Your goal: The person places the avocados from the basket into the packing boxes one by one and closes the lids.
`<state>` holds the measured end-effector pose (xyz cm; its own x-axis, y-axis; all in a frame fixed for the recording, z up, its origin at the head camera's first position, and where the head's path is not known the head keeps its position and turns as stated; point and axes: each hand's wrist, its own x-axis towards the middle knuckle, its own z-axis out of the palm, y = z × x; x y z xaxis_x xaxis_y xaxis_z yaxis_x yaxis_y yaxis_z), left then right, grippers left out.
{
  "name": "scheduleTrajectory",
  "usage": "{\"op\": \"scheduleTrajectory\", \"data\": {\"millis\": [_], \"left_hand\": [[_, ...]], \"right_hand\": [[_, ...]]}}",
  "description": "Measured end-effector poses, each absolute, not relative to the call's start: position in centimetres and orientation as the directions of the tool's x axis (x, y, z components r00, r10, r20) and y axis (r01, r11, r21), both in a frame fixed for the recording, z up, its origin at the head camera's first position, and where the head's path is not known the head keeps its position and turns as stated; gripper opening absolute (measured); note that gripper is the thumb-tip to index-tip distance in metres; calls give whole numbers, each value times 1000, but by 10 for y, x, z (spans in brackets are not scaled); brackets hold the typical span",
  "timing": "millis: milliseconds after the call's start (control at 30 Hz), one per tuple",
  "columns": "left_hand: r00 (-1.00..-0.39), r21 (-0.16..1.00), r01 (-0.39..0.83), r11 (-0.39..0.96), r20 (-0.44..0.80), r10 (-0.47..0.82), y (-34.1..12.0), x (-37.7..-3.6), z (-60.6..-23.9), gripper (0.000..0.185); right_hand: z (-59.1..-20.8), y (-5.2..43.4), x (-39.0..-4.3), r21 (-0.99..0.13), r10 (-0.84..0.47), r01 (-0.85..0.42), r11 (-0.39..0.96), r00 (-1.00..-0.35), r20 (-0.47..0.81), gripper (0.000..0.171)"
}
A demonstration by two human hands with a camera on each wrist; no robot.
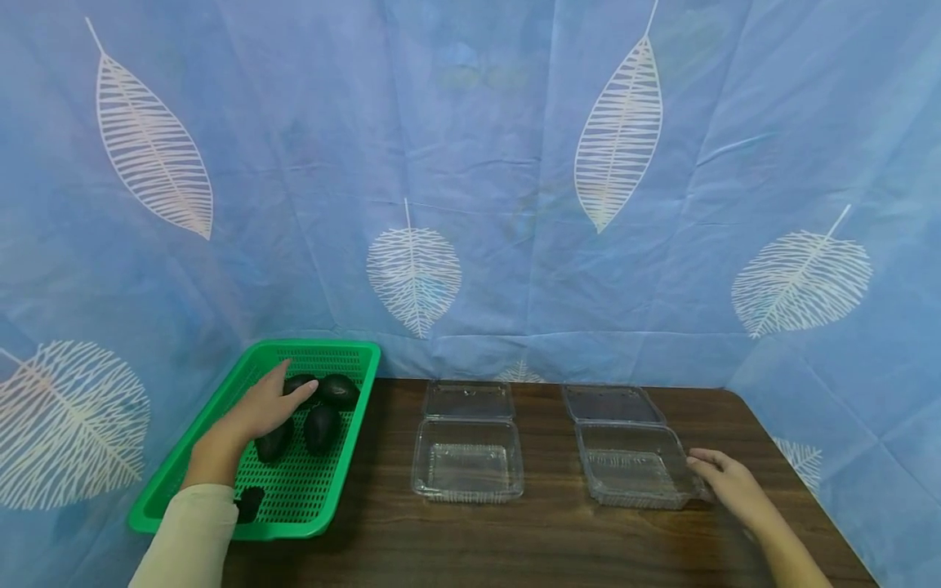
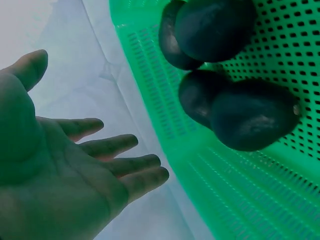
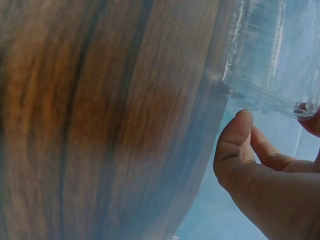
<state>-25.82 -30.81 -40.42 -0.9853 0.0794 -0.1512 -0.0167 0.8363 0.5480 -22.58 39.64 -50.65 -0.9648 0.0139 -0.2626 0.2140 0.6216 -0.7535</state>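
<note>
Over the green perforated basket (image 1: 341,482) my left hand (image 1: 268,406) reaches with fingers spread and nothing held. Several dark, oval avocados (image 1: 321,429) lie below and beside it, some partly covered by the hand. In the left wrist view, the palm and straight fingers (image 2: 145,182) are apart from the avocados (image 2: 255,115). At the right side of the right clear plastic container (image 1: 632,469), my right hand (image 1: 731,486) has its fingertips right at the rim. In the right wrist view, its thumb and fingers are loosely bent near the container's corner (image 3: 280,100).
Another clear plastic container (image 1: 466,457) stands with its lid folded back, between the basket and the right container, whose lid (image 1: 613,404) is also back. All rest on a dark wooden table (image 1: 544,539). A blue curtain with white leaf prints (image 1: 507,163) hangs behind.
</note>
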Motion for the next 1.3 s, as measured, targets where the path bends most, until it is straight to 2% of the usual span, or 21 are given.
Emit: {"op": "scheduleTrajectory", "data": {"millis": [133,400,667,1300], "left_hand": [[-978,584,-64,809,-198,66,-318,-257,-406,100],[-969,608,-128,783,-244,31,-330,-258,-414,101],[-954,625,-197,756,-301,0,-337,-259,-417,102],[-883,647,-381,660,-467,-51,-350,-272,-429,113]], "right_hand": [[-508,395,-225,-805,28,274,526,-952,-306,67],[-510,399,-223,-849,-3,308,430,-940,-342,56],[-512,398,-226,-854,-8,327,406,-933,-361,45],[-512,396,-224,-847,-17,344,405,-924,-383,41]]}}
